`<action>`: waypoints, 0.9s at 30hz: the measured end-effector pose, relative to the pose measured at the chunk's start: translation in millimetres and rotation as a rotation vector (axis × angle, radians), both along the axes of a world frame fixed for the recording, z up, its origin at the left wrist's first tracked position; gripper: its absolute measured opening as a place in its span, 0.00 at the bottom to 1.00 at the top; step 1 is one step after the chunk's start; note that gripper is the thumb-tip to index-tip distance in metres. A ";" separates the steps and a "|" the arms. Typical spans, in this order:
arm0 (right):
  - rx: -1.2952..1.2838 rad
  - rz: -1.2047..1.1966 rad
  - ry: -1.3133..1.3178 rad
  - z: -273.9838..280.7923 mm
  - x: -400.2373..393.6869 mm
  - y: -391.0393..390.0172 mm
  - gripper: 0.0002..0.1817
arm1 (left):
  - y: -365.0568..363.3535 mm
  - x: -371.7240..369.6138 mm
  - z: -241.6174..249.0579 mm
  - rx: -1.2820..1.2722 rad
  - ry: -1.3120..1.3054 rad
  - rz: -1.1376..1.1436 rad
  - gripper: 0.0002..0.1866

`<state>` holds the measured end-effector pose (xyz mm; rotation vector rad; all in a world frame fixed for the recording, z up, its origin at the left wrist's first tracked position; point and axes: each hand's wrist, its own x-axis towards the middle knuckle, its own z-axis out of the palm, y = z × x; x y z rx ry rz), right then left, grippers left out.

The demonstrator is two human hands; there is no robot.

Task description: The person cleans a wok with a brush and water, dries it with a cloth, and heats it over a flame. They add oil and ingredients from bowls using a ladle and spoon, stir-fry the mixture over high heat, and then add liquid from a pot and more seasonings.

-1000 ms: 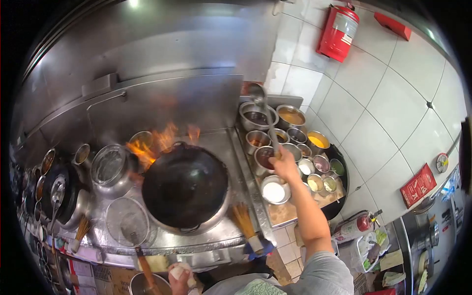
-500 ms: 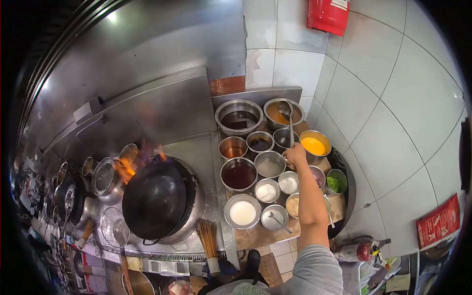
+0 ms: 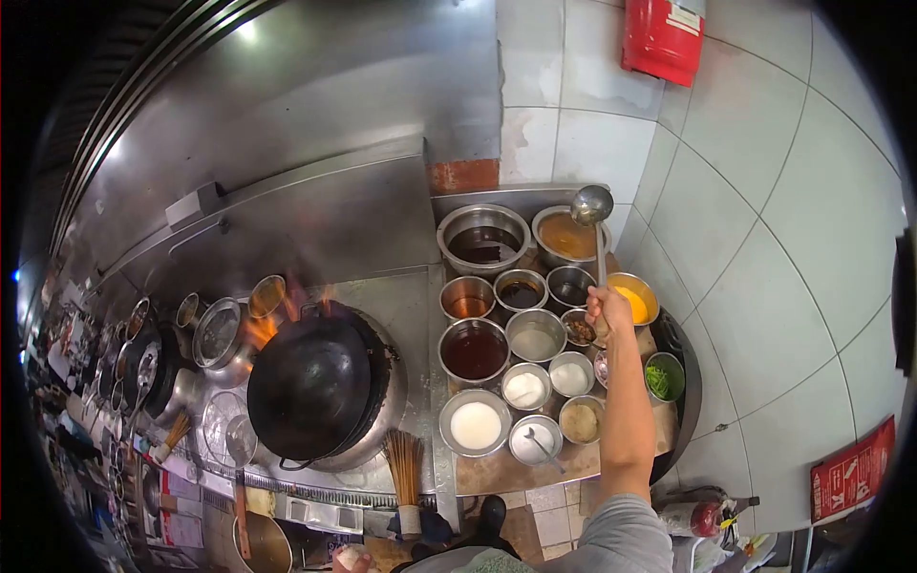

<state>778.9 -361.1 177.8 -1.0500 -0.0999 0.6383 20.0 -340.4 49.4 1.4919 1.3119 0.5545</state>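
Note:
My right hand is closed round the handle of a metal ladle, whose bowl is raised above the rim of a basin of orange-brown liquid. Just right of the hand stands a pot of bright yellow liquid. Several metal bowls of sauces and powders sit left of and below the hand, among them a dark red sauce and a white liquid. At the bottom edge my left hand is partly in view, fingers bent; what it holds, if anything, is unclear.
A black wok rests on the stove with flames behind it. A bamboo brush stands at the stove's front edge. Left of the wok are strainers and metal bowls. Chopped greens sit in a bowl at the right.
The ladle has lifted from the orange-brown liquid, and its bowl now shows above the basin's right rim. My right hand has moved slightly with it. The view has shifted a little.

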 end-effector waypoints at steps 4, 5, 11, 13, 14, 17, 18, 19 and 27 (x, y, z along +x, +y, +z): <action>0.029 0.096 -0.030 6.5 -58.4 0.4 0.10 | -10.2 -29.6 -47.0 -0.122 -0.130 0.202 0.23; 0.038 0.131 -0.008 9.8 -79.9 1.6 0.10 | -11.3 -32.1 -44.4 -0.145 -0.160 0.210 0.22; 0.286 0.462 0.321 -15.2 -237.6 22.8 0.10 | -10.8 -132.8 -104.6 -0.187 0.469 0.114 0.39; 0.356 0.588 0.461 -28.5 -296.2 30.7 0.14 | -9.0 -160.6 -104.3 -0.321 0.537 0.118 0.42; 0.368 0.561 0.546 -32.1 -330.9 37.3 0.16 | -5.9 -177.0 -113.3 -0.383 0.574 0.115 0.43; 0.330 0.706 0.671 -40.4 -411.7 54.3 0.17 | -17.8 -227.1 -147.8 -0.443 0.677 0.191 0.44; 0.305 0.742 0.700 -44.4 -436.1 60.6 0.17 | -22.7 -245.4 -162.0 -0.467 0.640 0.216 0.45; 0.279 0.775 0.731 -49.4 -458.1 66.4 0.16 | -29.3 -262.4 -173.6 -0.493 0.605 0.238 0.45; -0.305 0.759 0.303 -84.2 -559.4 122.6 0.16 | -64.6 -326.9 -199.2 -0.649 0.539 0.360 0.46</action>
